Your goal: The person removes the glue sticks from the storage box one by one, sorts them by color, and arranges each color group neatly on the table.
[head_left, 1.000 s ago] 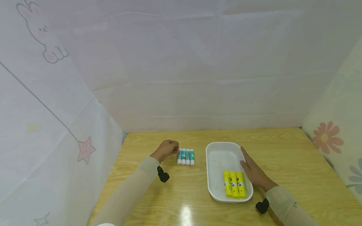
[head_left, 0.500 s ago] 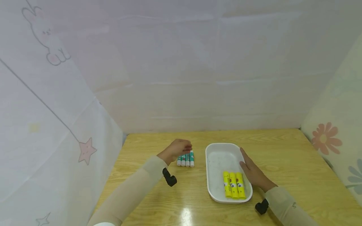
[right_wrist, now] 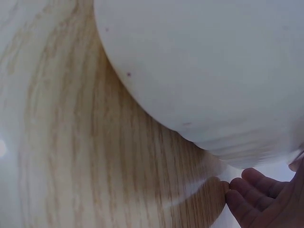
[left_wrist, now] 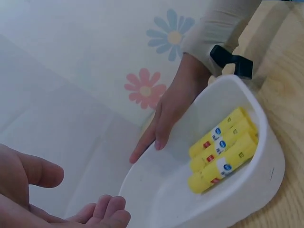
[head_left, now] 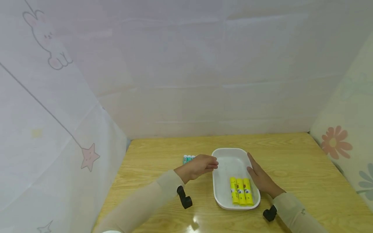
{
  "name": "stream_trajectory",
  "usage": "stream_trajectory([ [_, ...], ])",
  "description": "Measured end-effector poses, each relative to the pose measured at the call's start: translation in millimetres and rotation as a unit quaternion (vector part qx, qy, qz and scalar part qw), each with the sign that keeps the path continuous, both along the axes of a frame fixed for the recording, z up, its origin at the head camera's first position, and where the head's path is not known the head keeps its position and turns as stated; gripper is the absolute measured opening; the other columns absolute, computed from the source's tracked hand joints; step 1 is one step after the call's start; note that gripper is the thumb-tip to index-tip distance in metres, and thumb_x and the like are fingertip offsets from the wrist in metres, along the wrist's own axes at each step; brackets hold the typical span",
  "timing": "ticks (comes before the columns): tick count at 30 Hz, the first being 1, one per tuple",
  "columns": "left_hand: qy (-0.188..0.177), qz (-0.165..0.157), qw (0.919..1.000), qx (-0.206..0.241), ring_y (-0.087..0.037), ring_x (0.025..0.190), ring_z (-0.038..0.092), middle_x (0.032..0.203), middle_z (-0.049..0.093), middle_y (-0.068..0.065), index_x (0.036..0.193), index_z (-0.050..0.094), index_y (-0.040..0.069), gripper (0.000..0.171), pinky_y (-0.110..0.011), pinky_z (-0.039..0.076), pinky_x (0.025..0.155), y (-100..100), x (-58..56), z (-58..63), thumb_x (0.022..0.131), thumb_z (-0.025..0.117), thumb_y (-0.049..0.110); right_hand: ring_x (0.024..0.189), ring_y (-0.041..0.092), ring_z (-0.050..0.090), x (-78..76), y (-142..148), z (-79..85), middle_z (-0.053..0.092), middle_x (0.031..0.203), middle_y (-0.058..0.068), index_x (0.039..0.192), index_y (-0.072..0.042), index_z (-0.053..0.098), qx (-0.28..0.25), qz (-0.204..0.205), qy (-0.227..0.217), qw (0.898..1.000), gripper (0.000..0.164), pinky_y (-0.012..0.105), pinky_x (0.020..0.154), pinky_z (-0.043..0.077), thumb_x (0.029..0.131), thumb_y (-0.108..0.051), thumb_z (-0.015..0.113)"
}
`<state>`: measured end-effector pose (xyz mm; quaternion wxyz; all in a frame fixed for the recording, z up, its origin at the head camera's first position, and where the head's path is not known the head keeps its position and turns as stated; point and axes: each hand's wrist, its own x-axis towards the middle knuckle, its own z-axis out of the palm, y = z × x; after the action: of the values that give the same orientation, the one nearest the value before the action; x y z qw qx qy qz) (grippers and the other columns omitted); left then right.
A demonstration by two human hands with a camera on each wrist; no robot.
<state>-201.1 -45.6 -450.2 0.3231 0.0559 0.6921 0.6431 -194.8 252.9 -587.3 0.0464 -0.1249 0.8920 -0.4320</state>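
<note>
Left hand [head_left: 200, 165]: thumb apart from loosely bent fingers, holding nothing, at the left edge of the white tray [head_left: 228, 166]. Right hand [head_left: 260, 177] holds the right edge, thumb inside. Yellow tubes [head_left: 241, 191] lie toward the near right corner. Advised: maintain light, steady pressure there.
</note>
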Motion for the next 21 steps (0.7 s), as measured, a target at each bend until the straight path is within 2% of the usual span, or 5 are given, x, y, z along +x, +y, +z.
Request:
stream_trajectory([
  [6, -0.027, 0.006, 0.9996, 0.007, -0.033, 0.124, 0.052, 0.132, 0.052, -0.022, 0.137, 0.042, -0.012, 0.047, -0.04, 0.042, 0.107, 18, 12.8, -3.2, 0.102, 0.049, 0.018, 0.145, 0.041, 0.008, -0.6, 0, 0.1, 0.0, 0.162, 0.014, 0.156, -0.027, -0.008, -0.004, 0.0, 0.004, 1.0, 0.063, 0.062, 0.114, 0.012, 0.108, -0.028, 0.033],
  [15, -0.085, 0.013, 0.9961, 0.021, -0.034, 0.124, 0.049, 0.132, 0.051, -0.022, 0.132, 0.047, -0.009, 0.046, -0.043, 0.038, 0.11, 30, 23.2, -23.3, 0.1, 0.049, 0.024, 0.145, 0.041, 0.009, 0.4, 0, 2.2, 0.001, 0.162, 0.014, 0.156, -0.026, -0.008, -0.004, 0.002, 0.004, 1.0, 0.063, 0.062, 0.114, 0.013, 0.108, -0.025, 0.034],
  [21, -0.129, 0.016, 0.9906, 0.042, -0.038, 0.129, 0.042, 0.134, 0.046, -0.026, 0.138, 0.036, -0.016, 0.06, -0.047, 0.031, 0.113, 38, 28.9, -34.7, 0.1, 0.051, 0.028, 0.145, 0.041, 0.009, 1.2, -1, 3.2, 0.001, 0.162, 0.014, 0.156, -0.026, -0.008, -0.005, 0.003, 0.004, 1.0, 0.064, 0.062, 0.114, 0.013, 0.108, -0.024, 0.034],
])
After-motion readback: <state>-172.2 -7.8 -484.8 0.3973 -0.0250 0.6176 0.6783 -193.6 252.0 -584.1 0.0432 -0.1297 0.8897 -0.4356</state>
